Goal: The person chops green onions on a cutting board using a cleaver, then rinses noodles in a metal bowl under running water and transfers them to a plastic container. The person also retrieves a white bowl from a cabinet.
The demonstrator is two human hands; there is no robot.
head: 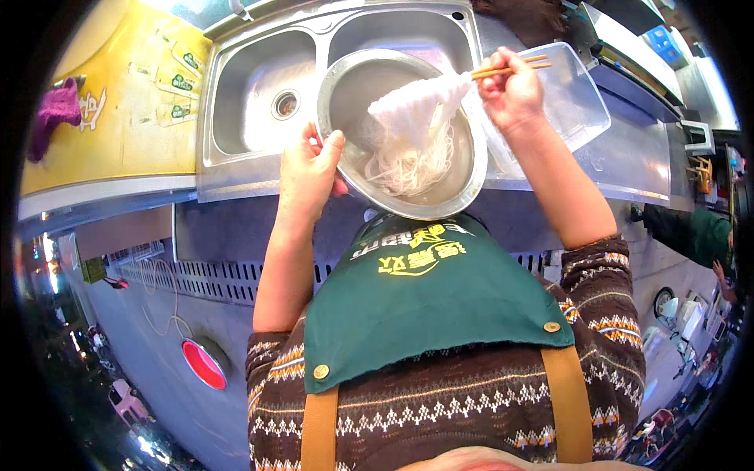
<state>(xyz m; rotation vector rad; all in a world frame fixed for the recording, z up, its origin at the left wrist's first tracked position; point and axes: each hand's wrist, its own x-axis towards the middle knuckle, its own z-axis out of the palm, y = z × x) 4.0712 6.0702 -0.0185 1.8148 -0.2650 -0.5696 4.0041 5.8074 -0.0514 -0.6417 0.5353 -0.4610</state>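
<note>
My left hand (312, 168) grips the left rim of a round steel bowl (377, 200), thumb on top and fingers below. In my right hand (511, 88) is a pair of wooden chopsticks (500, 70), held over the bowl's upper right rim. A thick bundle of thin white noodles (412, 118) hangs from the chopsticks. The bundle's lower end spreads into a loose tangle inside the bowl, in what looks like cloudy liquid. The bowl's upper part overlaps the right basin of a steel double sink (321, 35).
A clear plastic tub (580, 94) stands right of the sink, partly behind my right arm. The left basin has a drain (287, 105). A yellow counter (135, 135) on the left holds a purple cloth (62, 109). Another person (701, 235) is at far right.
</note>
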